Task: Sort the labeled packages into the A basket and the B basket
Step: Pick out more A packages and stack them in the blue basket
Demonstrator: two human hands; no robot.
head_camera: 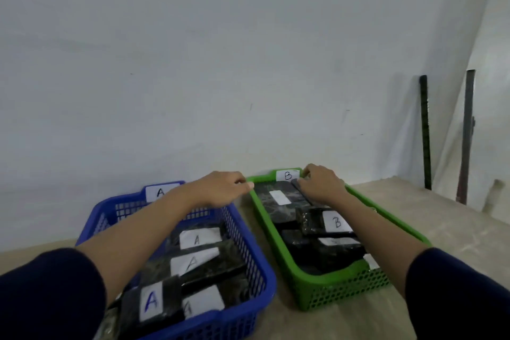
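In the green basket [325, 281], both hands [321, 183] grip a lengthwise package [284, 201].

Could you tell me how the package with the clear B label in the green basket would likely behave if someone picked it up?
The B-labelled package looks flat and boxy, so probably fairly stiff, not floppy. Its glossy black wrap suggests it may be a bit slippery. Resting tilted on other packages in the green basket, it might slide when nudged.

A plain pale grey-white wall [193, 63] fills most of the view, marked with a few small dark specks. Below it lies a beige mottled surface [441, 215]. Two dark narrow bars [426, 132] lean upright in the right corner.
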